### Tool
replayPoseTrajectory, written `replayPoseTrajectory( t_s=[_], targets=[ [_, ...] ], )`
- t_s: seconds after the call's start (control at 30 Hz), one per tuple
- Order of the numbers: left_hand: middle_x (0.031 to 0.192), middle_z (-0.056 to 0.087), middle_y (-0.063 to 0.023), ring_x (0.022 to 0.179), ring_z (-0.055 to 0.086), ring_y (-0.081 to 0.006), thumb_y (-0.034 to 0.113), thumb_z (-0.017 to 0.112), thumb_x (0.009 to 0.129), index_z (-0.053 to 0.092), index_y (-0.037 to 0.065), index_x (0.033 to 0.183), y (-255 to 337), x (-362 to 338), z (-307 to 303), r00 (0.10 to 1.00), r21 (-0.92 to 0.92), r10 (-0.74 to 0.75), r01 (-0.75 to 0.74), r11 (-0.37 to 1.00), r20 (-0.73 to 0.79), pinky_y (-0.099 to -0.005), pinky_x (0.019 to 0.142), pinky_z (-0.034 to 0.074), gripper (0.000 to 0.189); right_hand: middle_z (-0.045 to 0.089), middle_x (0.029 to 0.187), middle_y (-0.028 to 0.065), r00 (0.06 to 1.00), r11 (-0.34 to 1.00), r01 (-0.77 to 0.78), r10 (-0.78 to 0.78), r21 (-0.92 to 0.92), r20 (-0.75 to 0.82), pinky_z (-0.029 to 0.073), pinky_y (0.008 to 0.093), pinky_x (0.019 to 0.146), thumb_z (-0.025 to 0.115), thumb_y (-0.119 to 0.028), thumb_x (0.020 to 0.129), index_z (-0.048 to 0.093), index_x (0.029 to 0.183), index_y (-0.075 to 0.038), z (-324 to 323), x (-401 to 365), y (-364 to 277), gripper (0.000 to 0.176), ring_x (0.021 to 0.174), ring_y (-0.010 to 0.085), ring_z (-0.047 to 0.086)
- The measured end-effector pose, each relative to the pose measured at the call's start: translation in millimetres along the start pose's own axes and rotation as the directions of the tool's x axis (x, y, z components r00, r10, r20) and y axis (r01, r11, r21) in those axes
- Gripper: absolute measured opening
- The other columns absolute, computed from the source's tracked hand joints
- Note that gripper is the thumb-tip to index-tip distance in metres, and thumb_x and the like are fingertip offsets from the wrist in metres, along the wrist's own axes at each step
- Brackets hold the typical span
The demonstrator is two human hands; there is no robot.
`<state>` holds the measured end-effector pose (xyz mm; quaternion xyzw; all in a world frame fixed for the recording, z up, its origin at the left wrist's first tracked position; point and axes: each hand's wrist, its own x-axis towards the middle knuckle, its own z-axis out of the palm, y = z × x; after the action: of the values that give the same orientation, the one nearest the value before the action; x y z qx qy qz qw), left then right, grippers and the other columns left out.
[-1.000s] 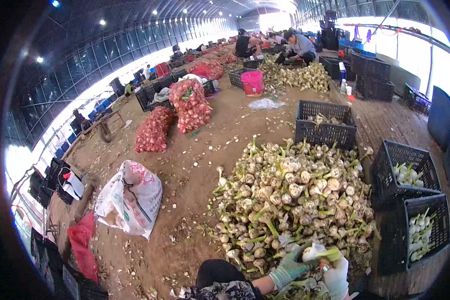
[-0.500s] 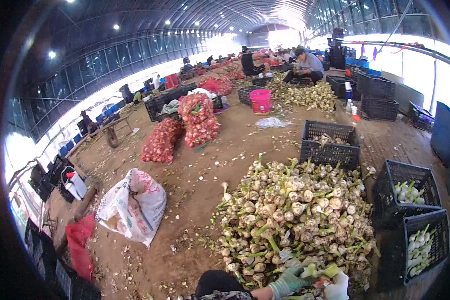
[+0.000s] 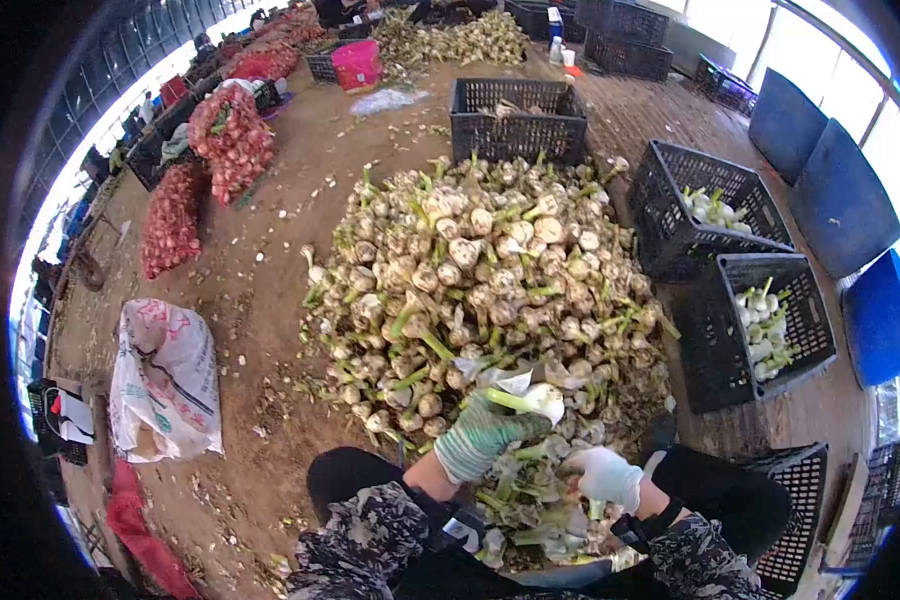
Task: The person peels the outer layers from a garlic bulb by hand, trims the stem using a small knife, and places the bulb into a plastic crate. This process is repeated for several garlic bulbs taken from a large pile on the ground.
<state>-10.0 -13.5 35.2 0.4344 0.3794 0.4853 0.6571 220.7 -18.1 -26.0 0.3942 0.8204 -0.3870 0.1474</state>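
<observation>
My left hand (image 3: 482, 434), in a green knit glove, grips a white garlic bulb (image 3: 542, 400) by its green stalk, held up over my lap. In a white glove, my right hand (image 3: 607, 476) is closed low beside it, over the trimmed stalks and skins (image 3: 530, 515) between my knees; whether it holds a tool is hidden. A big pile of untrimmed garlic with green stalks (image 3: 485, 280) lies on the dirt floor right in front of me.
Black plastic crates stand around the pile: one behind (image 3: 515, 120), two at right holding cleaned bulbs (image 3: 705, 205) (image 3: 765, 330), another near my right knee (image 3: 800, 520). Red net sacks (image 3: 232, 135) and a white sack (image 3: 165, 380) lie left. Blue panels (image 3: 840, 200) lean at right.
The view has tilted down from the hall toward my lap. Both hands have come up and nearer, with the left now lifting a bulb by its stalk.
</observation>
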Motion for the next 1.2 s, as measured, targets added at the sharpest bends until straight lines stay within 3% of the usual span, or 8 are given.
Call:
replayPoseTrajectory(
  t_s=[0.1, 0.23, 0.43, 0.57, 0.67, 0.8, 1.13, 1.2],
  targets=[
    [0.108, 0.057, -0.0065, 0.098, 0.054, -0.0150, 0.009, 0.074, 0.065, 0.045, 0.004, 0.119, 4.9, -4.0, 1.3, 0.997, -0.082, -0.047, 0.041, 0.996, -0.068, -0.0291, 0.086, 0.043, 0.062, 0.061, 0.085, 0.0176, 0.980, 0.985, -0.165, 0.170, -0.048, 0.106, 0.047, 0.0351, 0.074, 0.059, -0.039, 0.075, 0.061, 0.098, -0.007, -37.3, -11.0, -18.6, 0.039, 0.083, 0.0315, 0.058],
    [0.113, 0.055, -0.0056, 0.101, 0.052, -0.0139, 0.012, 0.075, 0.065, 0.044, 0.004, 0.122, 6.4, -2.2, 7.1, 0.998, -0.045, -0.049, 0.047, 0.998, -0.031, -0.0283, 0.088, 0.041, 0.065, 0.056, 0.095, 0.0130, 0.877, 0.893, 0.154, 0.074, 0.424, -0.475, 0.047, 0.0326, 0.072, 0.064, -0.025, 0.075, 0.047, 0.112, 0.001, -67.3, -11.1, -19.1, 0.049, 0.086, 0.0202, 0.057],
    [0.110, 0.053, -0.0027, 0.100, 0.051, -0.0134, 0.009, 0.074, 0.063, 0.046, 0.005, 0.120, 13.3, -4.1, 13.0, 0.992, -0.004, -0.125, 0.125, 0.992, 0.030, -0.0285, 0.087, 0.041, 0.063, 0.054, 0.090, 0.0075, 0.985, 0.530, 0.159, -0.033, 0.833, -0.168, 0.045, 0.0246, 0.067, 0.057, -0.017, 0.082, 0.043, 0.106, 0.004, -114.0, -6.1, -57.5, 0.035, 0.077, 0.0119, 0.054],
    [0.112, 0.052, -0.0048, 0.102, 0.050, -0.0155, 0.009, 0.075, 0.063, 0.041, 0.005, 0.124, 8.4, -3.8, 12.2, 0.979, -0.106, -0.201, 0.198, 0.974, -0.017, -0.0300, 0.087, 0.042, 0.070, 0.054, 0.087, 0.0072, 0.937, 0.355, 0.327, 0.000, 0.876, -0.350, 0.045, 0.0241, 0.066, 0.057, -0.019, 0.082, 0.045, 0.102, 0.005, -104.6, -10.1, -52.5, 0.034, 0.074, 0.0112, 0.054],
    [0.108, 0.053, -0.0055, 0.096, 0.053, -0.0146, 0.006, 0.074, 0.064, 0.039, 0.005, 0.125, 3.2, 3.4, 9.8, 0.985, 0.021, -0.154, 0.156, 0.987, -0.075, -0.0293, 0.083, 0.045, 0.070, 0.054, 0.087, 0.0039, 0.927, 0.676, 0.260, 0.024, 0.689, -0.374, 0.044, 0.0239, 0.065, 0.064, -0.036, 0.076, 0.045, 0.104, 0.004, -98.4, 1.0, -42.7, 0.052, 0.076, 0.0098, 0.052],
    [0.109, 0.052, -0.0056, 0.097, 0.052, -0.0145, 0.007, 0.074, 0.064, 0.041, 0.003, 0.122, -3.6, 6.4, 8.5, 0.992, 0.188, -0.096, 0.109, 0.976, -0.080, -0.0288, 0.083, 0.045, 0.067, 0.054, 0.087, 0.0042, 0.959, 0.391, 0.262, 0.001, 0.883, -0.285, 0.044, 0.0234, 0.066, 0.067, -0.034, 0.075, 0.044, 0.106, 0.005, -104.8, -6.0, -36.9, 0.055, 0.077, 0.0099, 0.052],
    [0.112, 0.050, -0.0073, 0.100, 0.050, -0.0149, 0.005, 0.073, 0.065, 0.040, 0.001, 0.123, -6.0, 11.4, 13.5, 0.953, -0.073, -0.281, 0.274, 0.959, -0.117, -0.0285, 0.087, 0.042, 0.068, 0.062, 0.084, 0.0103, 0.891, 0.420, 0.271, 0.231, 0.866, -0.391, 0.048, 0.0275, 0.061, 0.062, -0.016, 0.076, 0.054, 0.100, 0.003, -88.8, -16.3, -42.4, 0.031, 0.073, 0.0150, 0.060],
    [0.113, 0.050, -0.0079, 0.102, 0.049, -0.0155, 0.006, 0.074, 0.065, 0.040, 0.001, 0.124, 0.0, 11.6, 17.0, 0.965, 0.064, -0.213, 0.225, 0.972, -0.150, -0.0290, 0.088, 0.041, 0.069, 0.061, 0.084, 0.0162, 0.733, 0.868, 0.260, 0.107, 0.423, -0.672, 0.047, 0.0332, 0.069, 0.063, -0.015, 0.073, 0.054, 0.100, 0.001, -74.9, -12.8, -45.8, 0.032, 0.078, 0.0267, 0.060]
  ],
)
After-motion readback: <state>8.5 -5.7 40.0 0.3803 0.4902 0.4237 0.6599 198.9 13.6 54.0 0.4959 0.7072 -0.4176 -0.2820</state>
